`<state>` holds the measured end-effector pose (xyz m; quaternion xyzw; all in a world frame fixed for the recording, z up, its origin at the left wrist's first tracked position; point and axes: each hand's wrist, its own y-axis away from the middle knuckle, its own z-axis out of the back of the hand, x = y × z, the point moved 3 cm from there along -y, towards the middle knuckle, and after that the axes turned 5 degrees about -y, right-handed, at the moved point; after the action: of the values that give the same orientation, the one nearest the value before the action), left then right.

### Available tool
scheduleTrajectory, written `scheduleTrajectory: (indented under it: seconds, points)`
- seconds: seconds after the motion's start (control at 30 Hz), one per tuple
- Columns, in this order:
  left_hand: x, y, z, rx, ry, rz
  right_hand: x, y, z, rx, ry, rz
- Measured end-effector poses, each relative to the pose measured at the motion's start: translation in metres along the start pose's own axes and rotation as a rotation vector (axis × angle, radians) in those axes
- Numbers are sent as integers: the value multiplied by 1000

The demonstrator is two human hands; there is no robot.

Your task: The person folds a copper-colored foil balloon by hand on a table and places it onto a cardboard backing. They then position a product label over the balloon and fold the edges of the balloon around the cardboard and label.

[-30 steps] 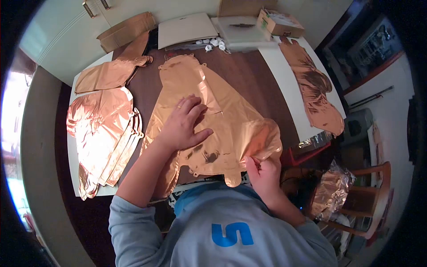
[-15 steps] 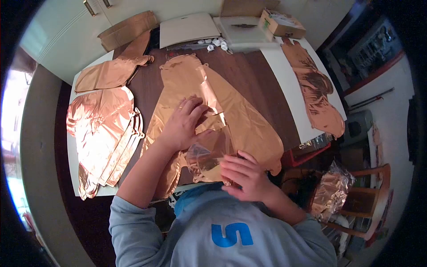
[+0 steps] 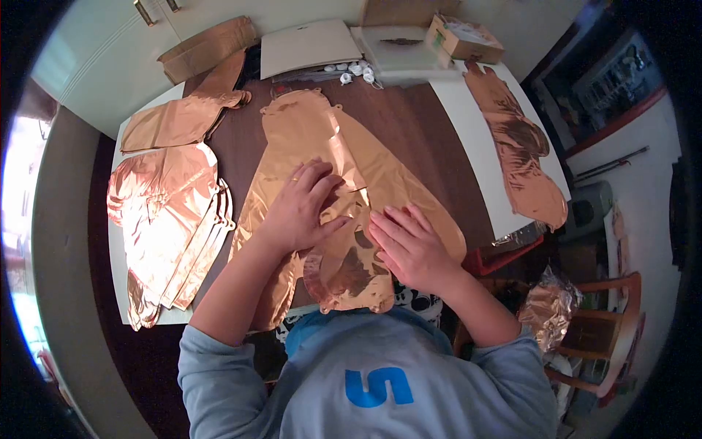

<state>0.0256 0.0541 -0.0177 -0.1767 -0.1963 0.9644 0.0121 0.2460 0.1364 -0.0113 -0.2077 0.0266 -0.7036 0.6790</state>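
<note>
The grey shirt point(image 3: 322, 366) is nearest, and the near edge of the foil point(image 3: 387, 179) reaches it. The right hand point(image 3: 413, 247) lies palm down on the foil's near half, fingers straight and almost together. The left hand point(image 3: 306, 208) presses flat a little farther up, fingers slightly parted, thumb out toward the right hand. The copper-coloured foil lies in the middle of the bench point(image 3: 439, 139), narrowing to its far end, a shiny fold running along it. On the right, a bag point(image 3: 548, 311) sits on a chair point(image 3: 618, 344). Farther up, a stack point(image 3: 172, 227) lies left and a strip point(image 3: 508, 139) right. At the back are cardboard point(image 3: 208, 53), a pale board point(image 3: 311, 50), white rolls point(image 3: 358, 69) and a box point(image 3: 464, 45).
</note>
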Motion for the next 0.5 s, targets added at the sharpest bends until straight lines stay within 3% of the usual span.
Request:
scheduleTrajectory:
  seconds: [0.5]
  points:
    - [-1, -1, -1, -18, -6, -8, -3, 0, 2, 94, 27, -60]
